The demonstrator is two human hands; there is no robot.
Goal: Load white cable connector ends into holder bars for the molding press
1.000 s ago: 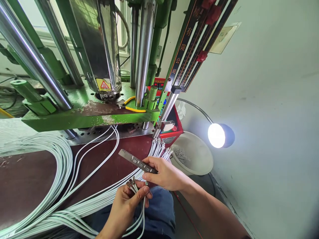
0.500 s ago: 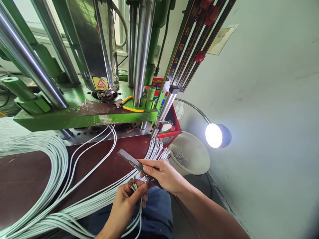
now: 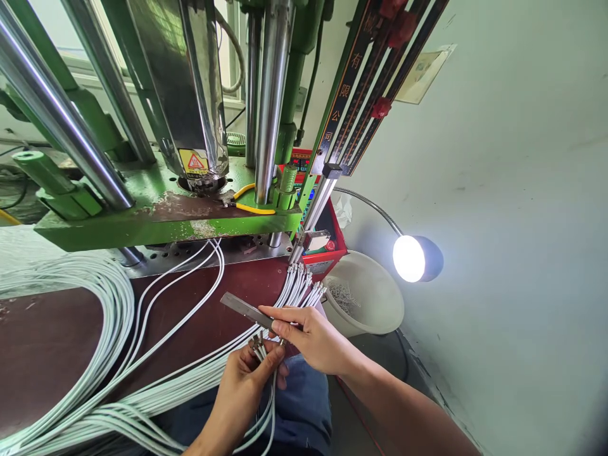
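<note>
My right hand (image 3: 311, 332) pinches a flat grey metal bar (image 3: 244, 308) between thumb and fingers, its free end pointing up and left. Just below and left of it, my left hand (image 3: 251, 373) is closed round several white cables with metal ends (image 3: 259, 347). One cable end stands between my left thumb and finger, close under the bar; whether they touch is not clear. A bundle of white cables (image 3: 185, 380) runs behind my left hand to metal-tipped ends at the table's right edge.
A green press (image 3: 190, 229) with steel columns stands ahead, yellow-handled pliers (image 3: 254, 208) on its plate. Coiled white cables (image 3: 114, 304) lie on the brown table (image 3: 52, 342). To the right are a red control box (image 3: 332, 253), a white bucket (image 3: 380, 297) and a lit lamp (image 3: 409, 258).
The metal bar has turned, now showing its flat face rather than its edge with small notches. My left hand has shifted slightly to the right with the cables.
</note>
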